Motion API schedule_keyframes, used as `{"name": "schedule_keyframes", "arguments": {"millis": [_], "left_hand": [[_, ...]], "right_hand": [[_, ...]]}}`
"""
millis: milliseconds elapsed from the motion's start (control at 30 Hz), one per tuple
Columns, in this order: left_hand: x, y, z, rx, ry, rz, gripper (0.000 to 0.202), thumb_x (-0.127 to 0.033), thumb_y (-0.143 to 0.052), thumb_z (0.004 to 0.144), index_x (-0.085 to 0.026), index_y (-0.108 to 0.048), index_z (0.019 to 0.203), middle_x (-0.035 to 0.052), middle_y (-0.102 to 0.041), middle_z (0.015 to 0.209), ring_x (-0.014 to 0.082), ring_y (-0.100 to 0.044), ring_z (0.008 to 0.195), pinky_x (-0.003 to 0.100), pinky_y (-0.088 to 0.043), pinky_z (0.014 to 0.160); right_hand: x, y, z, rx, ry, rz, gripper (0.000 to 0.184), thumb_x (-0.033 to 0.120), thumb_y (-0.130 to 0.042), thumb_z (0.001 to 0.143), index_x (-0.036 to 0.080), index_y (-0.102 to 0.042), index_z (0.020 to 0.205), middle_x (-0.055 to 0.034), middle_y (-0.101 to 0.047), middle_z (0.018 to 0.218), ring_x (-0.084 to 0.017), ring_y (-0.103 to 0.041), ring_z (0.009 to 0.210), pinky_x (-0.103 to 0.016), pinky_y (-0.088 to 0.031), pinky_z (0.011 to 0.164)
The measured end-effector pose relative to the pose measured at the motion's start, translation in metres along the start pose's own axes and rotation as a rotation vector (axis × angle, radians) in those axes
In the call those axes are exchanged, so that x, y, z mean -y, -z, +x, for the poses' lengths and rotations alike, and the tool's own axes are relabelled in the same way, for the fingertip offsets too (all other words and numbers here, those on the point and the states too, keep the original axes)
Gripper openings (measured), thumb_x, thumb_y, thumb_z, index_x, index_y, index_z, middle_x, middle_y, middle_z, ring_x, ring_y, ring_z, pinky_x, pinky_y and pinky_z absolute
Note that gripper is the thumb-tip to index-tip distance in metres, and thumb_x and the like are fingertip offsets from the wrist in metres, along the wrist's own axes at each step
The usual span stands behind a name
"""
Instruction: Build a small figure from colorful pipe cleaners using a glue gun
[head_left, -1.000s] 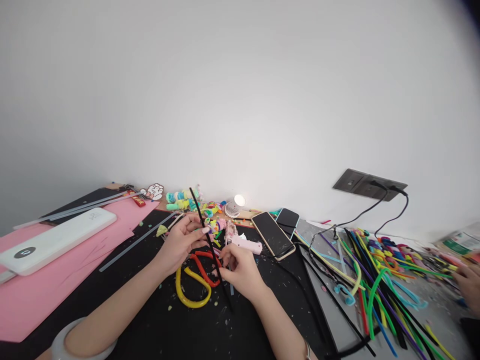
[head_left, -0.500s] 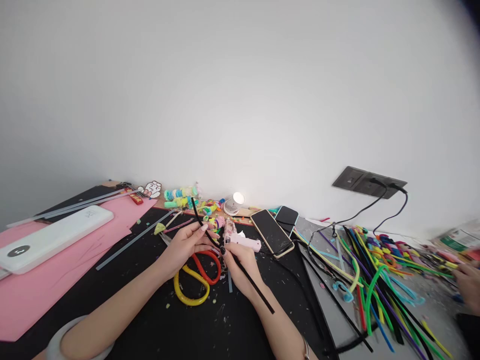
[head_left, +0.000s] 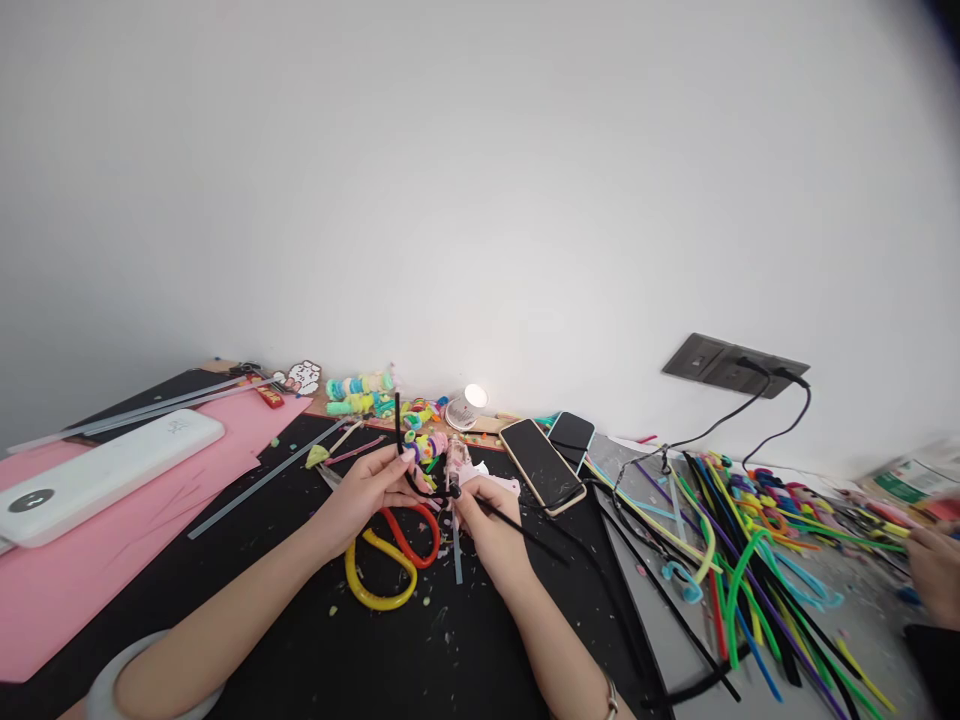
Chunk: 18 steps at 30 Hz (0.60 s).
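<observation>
**Pinching a black stem with left hand and right hand**

Pinched on the left between thumb and fingers, near the stem's upper end, jutting upward past the thumb. Pinched on the right between thumb and forefinger, just beside the left fingertips. Bent in a low curve between the two grips, then slanting rightward across the back of the right hand to a loose end over the black mat.

Below the left hand, on the mat: scissors, with one yellow loop and one red. Just behind the right hand: a pink glue gun. Near the wall: a tilted cup. Farther right: two phones, one behind the other, then a grey board under a heap of coloured stems. At the right edge: another person's hand, too blurred to tell its hold. Far left: a white power bank on pink paper.
</observation>
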<state>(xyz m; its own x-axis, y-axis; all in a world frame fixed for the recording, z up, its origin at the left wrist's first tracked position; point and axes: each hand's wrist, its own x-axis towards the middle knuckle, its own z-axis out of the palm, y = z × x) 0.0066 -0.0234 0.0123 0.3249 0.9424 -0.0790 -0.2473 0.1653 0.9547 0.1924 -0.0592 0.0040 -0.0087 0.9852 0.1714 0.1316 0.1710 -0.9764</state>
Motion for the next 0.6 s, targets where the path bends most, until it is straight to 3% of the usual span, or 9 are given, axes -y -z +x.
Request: {"name": "schedule_keyframes", "arguments": {"millis": [133, 267, 333, 500, 600], "left_hand": [[0.0035, -0.0008, -0.0022, 0.127, 0.012, 0.214, 0.035, -0.052, -0.067, 0.079, -0.018, -0.069, 0.072, 0.0078, -0.074, 0.085, 0.0228, -0.069, 0.077, 0.032, -0.057, 0.072], [0.0061, -0.003, -0.0047, 0.256, 0.053, 0.328, 0.032, -0.048, -0.068, 0.079, -0.018, -0.07, 0.07, 0.0059, -0.071, 0.072, 0.0199, -0.066, 0.061, 0.03, -0.054, 0.06], [0.0052, -0.0035, -0.0046, 0.244, 0.047, 0.337, 0.034, -0.051, -0.064, 0.081, -0.018, -0.069, 0.071, 0.0044, -0.067, 0.066, 0.0187, -0.064, 0.057, 0.028, -0.051, 0.056], [-0.0007, -0.0033, -0.0031, 0.091, -0.038, 0.247, 0.04, -0.057, -0.06, 0.082, -0.018, -0.063, 0.075, 0.0008, -0.063, 0.066, 0.0169, -0.062, 0.055, 0.027, -0.048, 0.053], [-0.0001, -0.0028, -0.0031, 0.119, -0.027, 0.284, 0.042, -0.058, -0.058, 0.083, -0.018, -0.059, 0.069, -0.0004, -0.06, 0.063, 0.0137, -0.056, 0.05, 0.026, -0.045, 0.051]], "right_hand": [[-0.0021, -0.0017, 0.0016, -0.029, -0.093, 0.132, 0.042, 0.055, -0.062, 0.079, 0.02, -0.049, 0.06, 0.0048, -0.047, 0.048, -0.008, -0.034, 0.041, -0.022, -0.023, 0.042], [-0.0038, -0.0012, 0.0034, 0.055, -0.064, 0.154, 0.042, 0.055, -0.061, 0.079, 0.02, -0.047, 0.061, 0.0075, -0.038, 0.047, -0.007, -0.028, 0.043, -0.022, -0.02, 0.044], [-0.0047, -0.0003, 0.0036, 0.05, -0.057, 0.15, 0.041, 0.052, -0.061, 0.079, 0.02, -0.046, 0.06, 0.008, -0.034, 0.048, -0.007, -0.026, 0.044, -0.023, -0.019, 0.044], [-0.0068, 0.0008, 0.0023, 0.1, -0.039, 0.122, 0.038, 0.046, -0.056, 0.084, 0.021, -0.041, 0.059, 0.0079, -0.032, 0.049, -0.008, -0.026, 0.045, -0.024, -0.02, 0.046], [-0.0059, -0.0001, 0.0014, 0.18, -0.018, 0.054, 0.035, 0.044, -0.054, 0.085, 0.02, -0.044, 0.062, 0.007, -0.035, 0.051, -0.009, -0.028, 0.047, -0.024, -0.021, 0.047]]}}
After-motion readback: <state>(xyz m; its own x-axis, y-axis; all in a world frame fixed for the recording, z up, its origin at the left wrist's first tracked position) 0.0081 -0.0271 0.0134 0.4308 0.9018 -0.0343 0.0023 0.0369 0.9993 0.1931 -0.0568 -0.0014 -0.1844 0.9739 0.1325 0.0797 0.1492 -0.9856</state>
